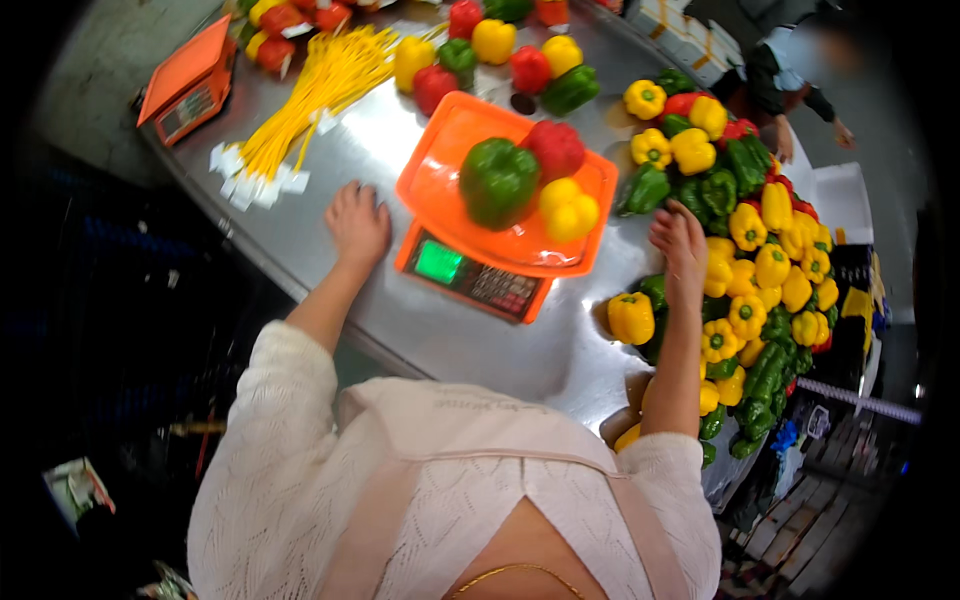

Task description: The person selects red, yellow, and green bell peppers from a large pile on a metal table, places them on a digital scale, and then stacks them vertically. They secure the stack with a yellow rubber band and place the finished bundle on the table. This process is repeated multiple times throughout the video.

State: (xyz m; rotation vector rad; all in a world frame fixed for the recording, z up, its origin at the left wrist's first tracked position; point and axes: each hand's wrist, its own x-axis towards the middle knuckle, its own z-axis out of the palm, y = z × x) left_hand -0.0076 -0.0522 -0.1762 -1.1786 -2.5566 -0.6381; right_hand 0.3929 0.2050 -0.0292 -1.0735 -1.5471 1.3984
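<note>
An orange digital scale (469, 274) with a lit green display stands before me. Its orange tray (431, 169) holds a green bell pepper (499, 184), a red bell pepper (555, 148) and a yellow bell pepper (568, 210). Left of the scale, my left hand (358, 225) rests on the metal table (330, 255), holding nothing. To the right of the tray, my right hand (681, 251) hovers, slightly blurred, beside the heap of peppers. Its fingers are loosely bent, with nothing seen in them. A green pepper (646, 189) lies just beyond its fingertips.
A heap of yellow, green and red peppers (750, 270) covers the table's right side. Yellow ties with white tags (315, 90) lie at the left, near another orange scale (191, 82). Several peppers (493, 41) sit at the back. A person (784, 82) stands beyond the heap.
</note>
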